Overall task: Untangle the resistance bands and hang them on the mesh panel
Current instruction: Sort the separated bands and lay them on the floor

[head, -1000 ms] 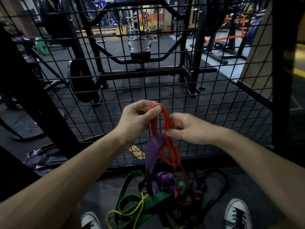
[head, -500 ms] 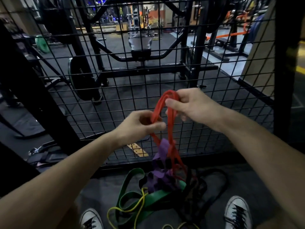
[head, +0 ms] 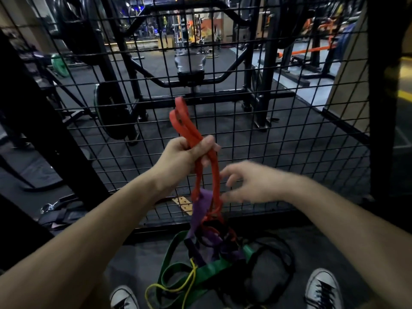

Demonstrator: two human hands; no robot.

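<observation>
Left hand [head: 189, 157]: fist closed around red band [head: 186, 128], doubled loop standing up above the knuckles, strands trailing down. Right hand [head: 249, 184]: fingers spread, blurred, holding nothing, just beside the hanging red strands. Purple band [head: 201, 208]: caught in the red one, draping to the floor pile. Green band [head: 211, 267], yellow band [head: 171, 288], black band [head: 278, 257]: tangled on floor between two sneakers. Mesh panel [head: 289, 130]: upright directly behind the hands.
</observation>
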